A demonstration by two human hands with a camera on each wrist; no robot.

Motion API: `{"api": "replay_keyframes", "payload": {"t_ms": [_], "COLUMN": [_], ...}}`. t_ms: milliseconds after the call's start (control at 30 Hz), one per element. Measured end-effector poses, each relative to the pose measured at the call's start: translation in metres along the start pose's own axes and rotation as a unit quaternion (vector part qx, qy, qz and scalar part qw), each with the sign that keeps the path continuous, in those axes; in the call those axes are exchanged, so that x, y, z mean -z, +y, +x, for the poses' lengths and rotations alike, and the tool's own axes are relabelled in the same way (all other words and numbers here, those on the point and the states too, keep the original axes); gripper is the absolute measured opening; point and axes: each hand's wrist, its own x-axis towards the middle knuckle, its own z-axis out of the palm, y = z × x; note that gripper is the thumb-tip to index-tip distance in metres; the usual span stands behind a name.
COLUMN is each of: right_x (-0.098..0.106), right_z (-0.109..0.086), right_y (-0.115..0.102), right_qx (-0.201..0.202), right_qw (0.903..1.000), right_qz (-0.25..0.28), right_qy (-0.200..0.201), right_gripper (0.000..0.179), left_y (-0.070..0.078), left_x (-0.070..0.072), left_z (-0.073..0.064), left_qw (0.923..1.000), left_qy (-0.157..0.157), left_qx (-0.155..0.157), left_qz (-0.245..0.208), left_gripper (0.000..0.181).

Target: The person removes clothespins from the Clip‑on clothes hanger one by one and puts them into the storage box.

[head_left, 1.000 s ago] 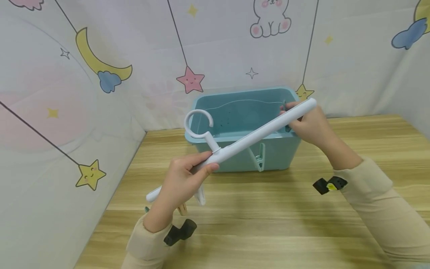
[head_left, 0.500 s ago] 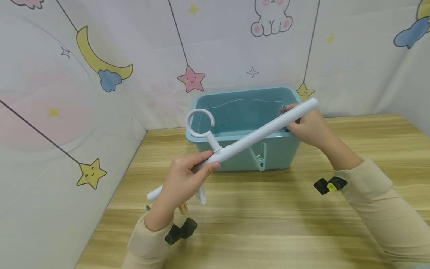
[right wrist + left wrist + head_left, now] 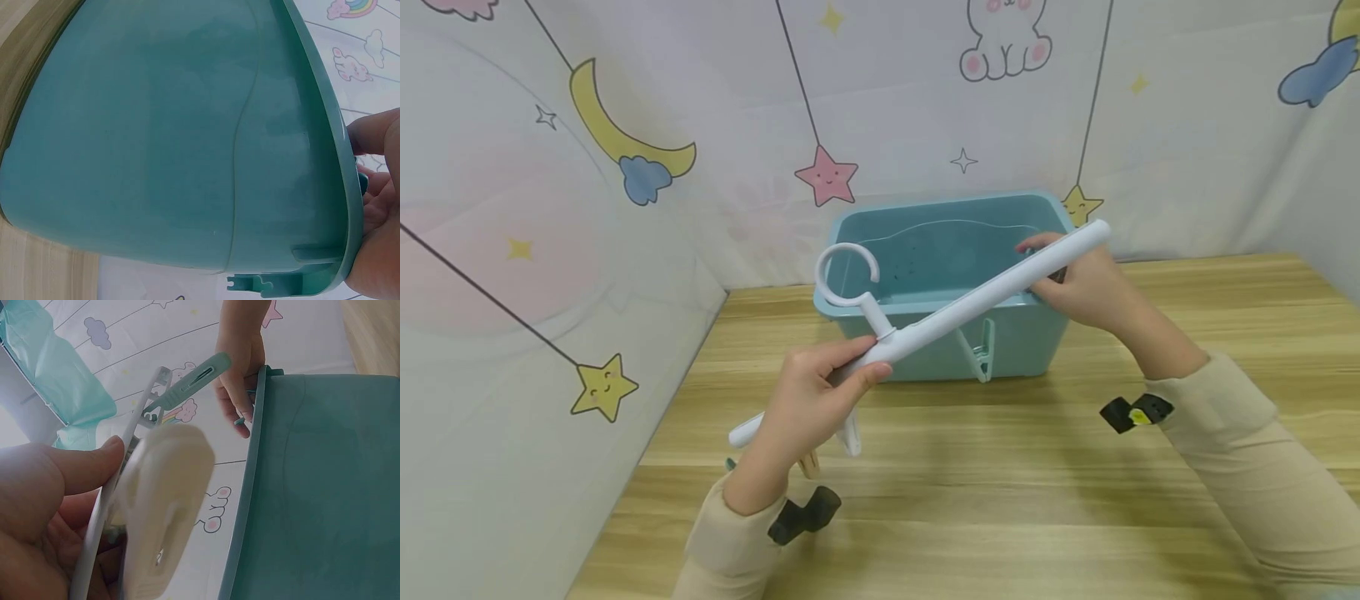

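Left hand (image 3: 808, 396) grips the white clothes hanger (image 3: 973, 303) at the teal bin's (image 3: 917, 362) front, hook binward, long axis slanting toward the bin's right end, where right hand (image 3: 1090, 287) pinches a mostly hidden teal clip (image 3: 363, 183).

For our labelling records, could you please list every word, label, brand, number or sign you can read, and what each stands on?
There are none: no readable text shows on the white clothes hanger or the teal tub; the backdrop shows drawings. The yellow wrist patch is too small to judge.
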Motion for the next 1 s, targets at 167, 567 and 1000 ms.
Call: {"api": "replay_keyframes", "payload": {"t_ms": [167, 567, 1000], "right_x": [0.0, -0.001, 0.005], "right_z": [0.0, -0.001, -0.019], "right_y": [0.0, 0.0, -0.015], "right_qx": [0.002, -0.01, 0.021], "right_qw": [0.9999, 0.9995, 0.9973], "right_qz": [0.014, 0.029, 0.044], "right_qy": [-0.004, 0.004, 0.054], "right_gripper": [0.026, 0.025, 0.027], "left_y": [0.001, 0.001, 0.0], "left_x": [0.001, 0.0, 0.0], "left_z": [0.0, 0.0, -0.001], "left_qw": [1.0, 1.0, 1.0], "left_qy": [0.0, 0.0, 0.005], "left_qx": [0.0, 0.0, -0.005], "left_qz": [-0.002, 0.003, 0.0], "left_gripper": [0.03, 0.032, 0.032]}}
